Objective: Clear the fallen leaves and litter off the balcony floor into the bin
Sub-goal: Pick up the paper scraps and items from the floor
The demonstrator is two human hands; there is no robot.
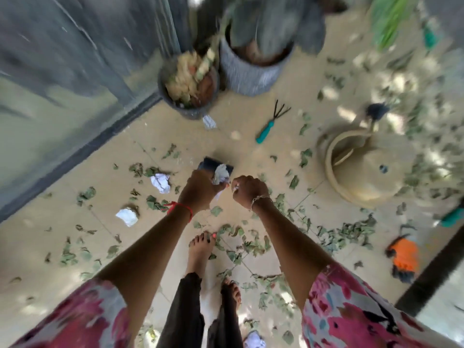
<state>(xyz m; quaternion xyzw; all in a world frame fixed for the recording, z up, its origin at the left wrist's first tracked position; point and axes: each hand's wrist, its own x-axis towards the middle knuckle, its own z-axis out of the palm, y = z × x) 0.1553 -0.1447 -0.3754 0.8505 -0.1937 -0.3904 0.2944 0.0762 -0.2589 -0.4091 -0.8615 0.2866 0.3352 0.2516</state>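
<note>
Our left hand (198, 189), with a red thread at its wrist, is curled around a crumpled grey-white paper wad (221, 175), held out in front of us above the floor. Our right hand (248, 190), with a thin chain at its wrist, sits just beside it, its fingers drawn into a fist that pinches a small white scrap (236, 188). Just beyond the left hand we see a dark flat rectangular thing (211, 164); we cannot tell whether the hand holds it or it lies on the floor. Below the hands our bare feet (200, 249) stand on the beige tiled floor (251, 146), among scattered green fallen leaves (236, 244) that spread thickest to the right. More crumpled white paper lies to the left: one ball (160, 183) near the left hand and a flatter piece (128, 217) further out. Well ahead, against the glass door (62, 84), stands the black bin (162, 89), already heaped with dry leaves, with another bit of paper (209, 122) at its foot. A grey ribbed planter (251, 74) touches the bin on its right. Between planter and hands lies a hand rake (270, 124) with a teal handle. To the right a tan watering can (361, 172) rests on the floor, and further right an orange-and-black glove (404, 257) lies by a dark frame. The edges of the view are blurred.
</note>
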